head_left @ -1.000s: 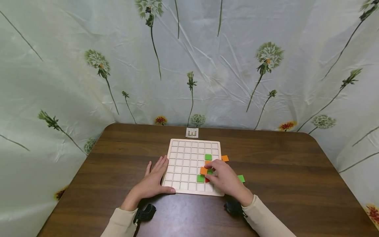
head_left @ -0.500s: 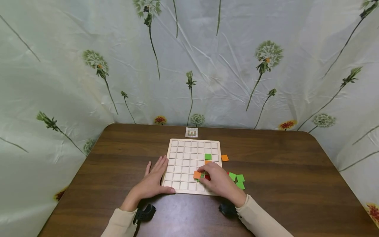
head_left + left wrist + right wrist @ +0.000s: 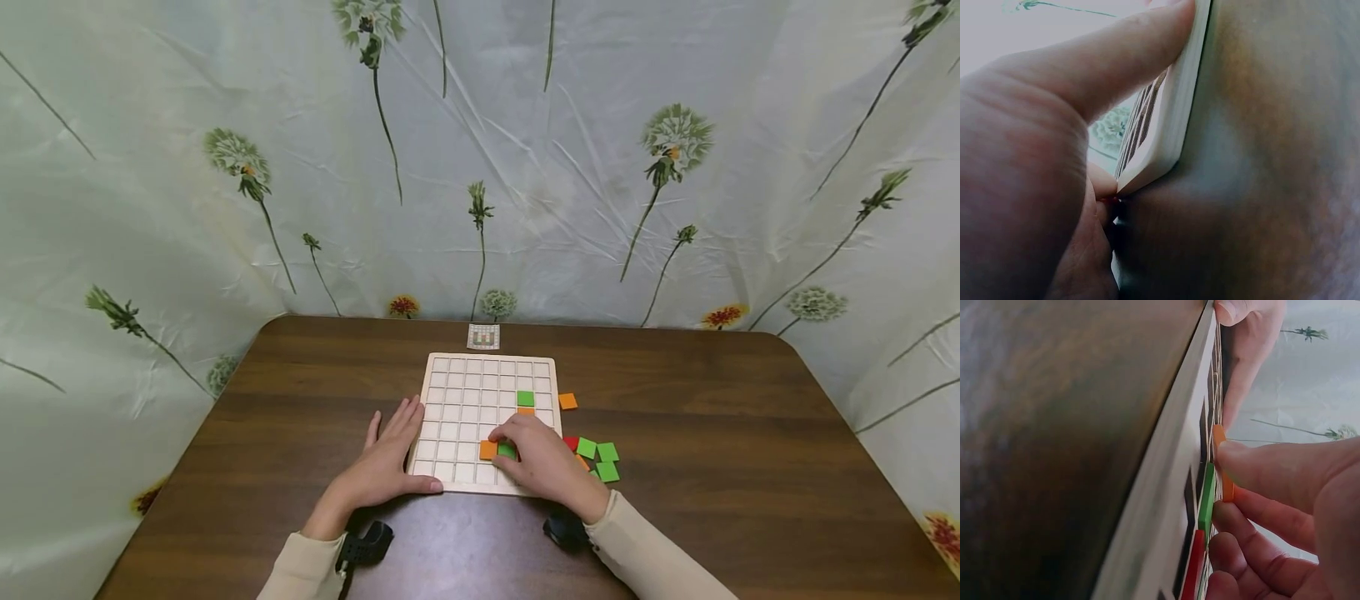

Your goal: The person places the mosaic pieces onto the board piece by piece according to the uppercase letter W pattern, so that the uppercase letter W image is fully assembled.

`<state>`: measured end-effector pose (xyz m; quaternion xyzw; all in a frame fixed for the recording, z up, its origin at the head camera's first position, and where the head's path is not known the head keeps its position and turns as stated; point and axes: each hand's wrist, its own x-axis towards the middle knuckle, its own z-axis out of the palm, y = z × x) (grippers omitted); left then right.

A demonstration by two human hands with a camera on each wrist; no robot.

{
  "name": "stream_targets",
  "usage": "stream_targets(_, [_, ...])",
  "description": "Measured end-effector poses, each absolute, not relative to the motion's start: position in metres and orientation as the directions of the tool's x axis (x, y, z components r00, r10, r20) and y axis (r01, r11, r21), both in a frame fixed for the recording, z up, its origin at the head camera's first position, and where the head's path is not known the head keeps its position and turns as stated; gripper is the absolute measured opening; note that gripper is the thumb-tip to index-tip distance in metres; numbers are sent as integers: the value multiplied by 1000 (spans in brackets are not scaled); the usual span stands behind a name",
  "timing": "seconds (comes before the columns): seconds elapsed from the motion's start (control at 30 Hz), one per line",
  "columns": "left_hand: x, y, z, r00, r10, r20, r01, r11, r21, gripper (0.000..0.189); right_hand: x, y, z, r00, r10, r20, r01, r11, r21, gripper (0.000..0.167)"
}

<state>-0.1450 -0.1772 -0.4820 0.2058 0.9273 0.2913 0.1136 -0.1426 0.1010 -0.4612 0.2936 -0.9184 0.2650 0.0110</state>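
A pale wooden grid board (image 3: pixel 453 414) lies on the table. Along its left side rests my left hand (image 3: pixel 381 460), fingers extended at the edge and thumb on the near corner. My right hand (image 3: pixel 553 467) pinches a square orange tile (image 3: pixel 488 450) between thumb and fingers over the near part of the board. Beside that tile, a green tile (image 3: pixel 507 451) sits on the grid, partly under my fingers. The right wrist view also shows a red tile (image 3: pixel 1194 569) on the board. Farther up are another green tile (image 3: pixel 526 398) and an orange one (image 3: pixel 526 410), partly covered by my hand.
Loose green tiles (image 3: pixel 607 472), a red tile (image 3: pixel 572 442) and a partly hidden orange tile lie right of the board. One more orange tile (image 3: pixel 567 402) is near its right edge. Behind the board lies a small pattern card (image 3: pixel 483 337). A floral curtain (image 3: pixel 555 167) hangs behind the table.
My right hand has moved left and slightly nearer with the orange tile, bringing it to the left of the green tile. More loose tiles on the right are uncovered. My left hand stays put.
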Motion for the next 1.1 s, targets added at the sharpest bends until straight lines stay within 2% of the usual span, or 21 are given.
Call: stream_targets(1.1, [-143, -177, -479, -888, 451, -89, 313, 735, 602, 123, -142, 98, -460, -816, -552, 171, -562, 689, -457, 20])
